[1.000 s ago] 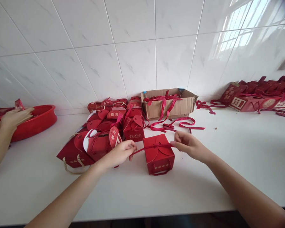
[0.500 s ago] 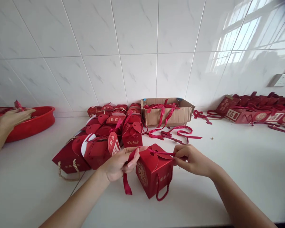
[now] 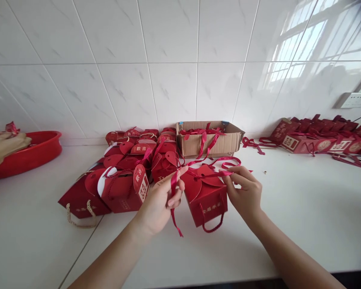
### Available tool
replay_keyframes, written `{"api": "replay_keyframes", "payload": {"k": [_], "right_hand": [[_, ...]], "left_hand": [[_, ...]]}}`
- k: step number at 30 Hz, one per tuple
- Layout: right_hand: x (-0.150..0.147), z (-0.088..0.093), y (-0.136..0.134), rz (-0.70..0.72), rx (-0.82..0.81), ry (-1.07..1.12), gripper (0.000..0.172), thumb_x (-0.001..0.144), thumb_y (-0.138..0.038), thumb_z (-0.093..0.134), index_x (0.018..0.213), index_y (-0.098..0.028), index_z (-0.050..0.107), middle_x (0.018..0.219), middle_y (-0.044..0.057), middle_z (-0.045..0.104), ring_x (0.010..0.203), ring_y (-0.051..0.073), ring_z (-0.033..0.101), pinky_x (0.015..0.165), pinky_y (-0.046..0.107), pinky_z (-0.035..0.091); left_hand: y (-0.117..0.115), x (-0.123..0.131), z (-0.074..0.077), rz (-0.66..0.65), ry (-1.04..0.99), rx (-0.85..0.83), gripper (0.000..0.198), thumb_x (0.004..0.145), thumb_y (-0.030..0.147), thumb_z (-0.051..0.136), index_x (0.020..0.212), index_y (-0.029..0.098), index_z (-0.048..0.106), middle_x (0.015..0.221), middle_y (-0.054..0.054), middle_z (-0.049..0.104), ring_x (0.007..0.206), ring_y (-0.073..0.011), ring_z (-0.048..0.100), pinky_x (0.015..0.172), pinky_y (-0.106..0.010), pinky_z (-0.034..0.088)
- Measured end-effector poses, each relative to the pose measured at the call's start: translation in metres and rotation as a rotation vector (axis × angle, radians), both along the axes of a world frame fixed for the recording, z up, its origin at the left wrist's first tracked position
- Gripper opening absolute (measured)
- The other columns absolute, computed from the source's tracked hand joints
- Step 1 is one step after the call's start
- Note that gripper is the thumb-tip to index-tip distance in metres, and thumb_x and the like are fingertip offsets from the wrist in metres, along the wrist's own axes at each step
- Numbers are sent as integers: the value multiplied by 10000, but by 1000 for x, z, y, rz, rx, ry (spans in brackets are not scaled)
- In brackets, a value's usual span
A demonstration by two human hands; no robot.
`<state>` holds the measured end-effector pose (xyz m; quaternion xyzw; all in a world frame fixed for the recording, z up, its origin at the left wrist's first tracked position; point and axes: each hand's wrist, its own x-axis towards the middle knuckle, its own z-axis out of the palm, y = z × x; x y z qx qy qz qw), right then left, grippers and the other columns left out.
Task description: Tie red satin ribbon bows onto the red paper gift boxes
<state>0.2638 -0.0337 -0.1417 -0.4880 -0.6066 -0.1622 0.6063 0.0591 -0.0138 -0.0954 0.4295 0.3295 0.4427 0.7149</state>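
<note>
A small red gift box (image 3: 206, 198) with a cord handle stands on the white counter (image 3: 289, 224) between my hands. A dark red ribbon (image 3: 173, 188) runs across its petal-shaped top. My left hand (image 3: 161, 200) pinches the ribbon's left end, and the tail hangs down below my fingers. My right hand (image 3: 245, 192) pinches the ribbon's right end at the box's upper right corner. Both hands are closed on the ribbon.
A heap of finished red boxes (image 3: 129, 172) lies left of the box. Behind stands a cardboard carton (image 3: 228, 140) with loose ribbons. More red boxes (image 3: 325, 138) line the far right. Another person's hand (image 3: 3, 146) rests at a red basin (image 3: 40, 150) on the left.
The box has turned its front face towards me and stands upright. My left hand has lifted the ribbon end higher; my right hand has risen to the box's top corner.
</note>
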Motion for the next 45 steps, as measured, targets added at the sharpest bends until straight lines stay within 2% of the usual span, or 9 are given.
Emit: {"api": "replay_keyframes", "payload": {"k": [4,11,15,19,24,28,36,40,45], "right_hand": [[-4,6,-7,242,-117,178,198,865,-217,549,742,-211,704,834,58,624,752,163,596,604,281,472],[-10,14,-9,699,-580,391,159,762,-341,682,685,-212,732,742,36,586,641,137,531,511,258,426],[-15,14,-7,733,-727,401,127,683,-270,730,605,-180,686,719,16,554,618,116,479,509,249,378],[-15,16,-6,719,-795,317,100,680,-111,617,600,-165,588,702,-16,503,583,85,410,505,232,327],[-17,18,-5,726,-789,206,125,660,-68,556,586,-163,523,752,-5,500,630,95,421,540,234,340],[-19,15,-3,733,-770,182,59,700,-122,586,660,-165,590,847,23,534,643,102,456,569,248,378],[5,12,1,680,-747,143,130,711,-160,599,601,-174,530,875,45,531,713,141,486,571,262,401],[13,9,3,691,-804,117,168,696,-146,596,585,-178,475,849,36,517,634,118,438,498,239,366],[4,4,3,782,-765,150,168,791,-202,565,656,-191,464,1002,65,542,938,191,522,749,309,451]], "left_hand": [[0,12,-1,56,158,208,247,817,347,607,997,215,712,678,40,508,446,-19,292,412,-176,241],[-8,22,-11,166,710,1034,195,823,145,520,897,175,699,906,-45,556,761,-125,545,656,-239,447],[-10,22,-20,117,862,1191,262,808,75,461,940,185,659,1090,-71,532,670,-103,527,585,-254,442],[0,13,-25,-2,816,1284,291,829,65,452,997,196,651,1206,-89,485,626,-77,497,569,-251,446],[19,3,-23,-184,613,1352,300,880,74,429,1022,202,659,1084,-85,553,829,-123,578,696,-250,490],[26,5,-23,-91,528,1339,194,867,123,507,867,187,691,938,-65,592,833,-138,594,723,-261,497],[40,-26,-23,18,787,1210,230,866,170,475,853,204,702,885,-49,598,644,-107,533,585,-236,424],[41,-46,-23,-43,825,1077,158,836,210,505,817,193,661,908,-43,542,621,-103,480,573,-239,405],[33,-46,-20,-217,597,839,45,798,199,484,778,196,524,1150,-64,543,981,-194,526,866,-327,413]]}}
